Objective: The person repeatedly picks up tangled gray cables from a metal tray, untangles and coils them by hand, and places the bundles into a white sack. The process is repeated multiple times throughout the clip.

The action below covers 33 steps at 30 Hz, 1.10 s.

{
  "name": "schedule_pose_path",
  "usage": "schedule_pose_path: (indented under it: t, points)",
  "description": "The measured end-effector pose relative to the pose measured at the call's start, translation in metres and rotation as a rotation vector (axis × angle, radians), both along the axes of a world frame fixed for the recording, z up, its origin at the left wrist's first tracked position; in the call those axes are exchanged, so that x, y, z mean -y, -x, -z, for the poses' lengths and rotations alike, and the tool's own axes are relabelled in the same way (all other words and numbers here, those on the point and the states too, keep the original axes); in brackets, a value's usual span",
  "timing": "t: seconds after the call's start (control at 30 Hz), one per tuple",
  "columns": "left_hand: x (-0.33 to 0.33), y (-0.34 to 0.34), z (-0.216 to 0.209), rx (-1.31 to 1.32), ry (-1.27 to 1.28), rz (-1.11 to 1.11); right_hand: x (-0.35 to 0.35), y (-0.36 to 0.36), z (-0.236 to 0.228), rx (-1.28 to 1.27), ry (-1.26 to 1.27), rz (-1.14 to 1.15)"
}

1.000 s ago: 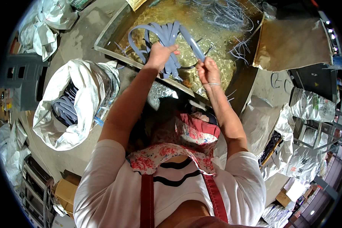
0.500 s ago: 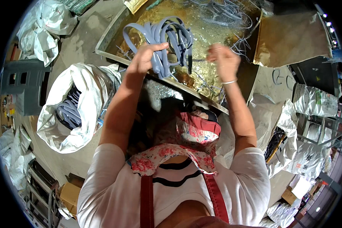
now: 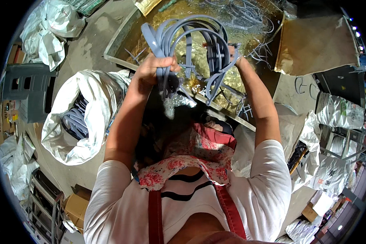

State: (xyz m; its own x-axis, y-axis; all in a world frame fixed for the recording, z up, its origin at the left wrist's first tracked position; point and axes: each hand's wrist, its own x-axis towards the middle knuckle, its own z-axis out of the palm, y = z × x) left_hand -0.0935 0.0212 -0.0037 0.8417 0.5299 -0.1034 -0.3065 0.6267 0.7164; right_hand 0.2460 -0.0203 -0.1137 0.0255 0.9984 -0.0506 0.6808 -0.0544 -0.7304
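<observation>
My left hand (image 3: pixel 157 67) grips a bundle of looped grey plastic strips (image 3: pixel 153 40) near its left side, the thumb lying across the strips. The loops arch over to my right hand (image 3: pixel 233 51), which is closed on their right side, its fingers partly hidden behind the bundle. Both hands hold the bundle up over the near edge of a metal tank (image 3: pixel 120 61) of shallow, yellowish water. More thin grey strips (image 3: pixel 248 14) lie in the water at the far side, and branching grey pieces (image 3: pixel 261 52) lie to the right.
An open white sack (image 3: pixel 53 134) with grey strips inside stands to the left, beside a dark grey plastic stool (image 3: pixel 30 85). A brown sheet (image 3: pixel 317 44) covers the tank's right side. More white sacks (image 3: pixel 339 110) stand at the right. A cardboard box (image 3: pixel 76 209) sits lower left.
My right hand has moved up and left from over the water to the bundle's right side. The bundle is now spread wider between both hands, its loops opened out.
</observation>
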Motion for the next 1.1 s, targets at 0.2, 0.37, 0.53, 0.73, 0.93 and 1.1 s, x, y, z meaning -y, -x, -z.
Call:
schedule_pose_path:
  t: [0.2,0.37,0.53,0.73,0.93,1.1]
  points:
    - [-0.015,-0.005,-0.001,-0.177,0.080,-0.282,0.060,-0.041,-0.029,0.599,-0.122,0.262]
    - [-0.023,-0.008,0.001,-0.109,0.135,-0.366,0.090,-0.029,-0.087,1.148,-0.047,-0.097]
    - [-0.013,-0.025,-0.003,-0.339,-0.255,-0.300,0.073,0.033,-0.171,1.141,-0.260,-0.267]
    - [0.007,-0.045,0.006,-0.351,-0.524,-0.187,0.018,0.093,-0.199,1.171,-0.310,-0.396]
    - [0.007,-0.045,0.001,-0.326,-0.278,-0.239,0.010,0.102,-0.223,0.828,-0.809,-0.273]
    - [-0.001,-0.038,-0.011,-0.283,-0.077,-0.242,0.047,0.105,-0.160,0.929,-0.059,-0.424]
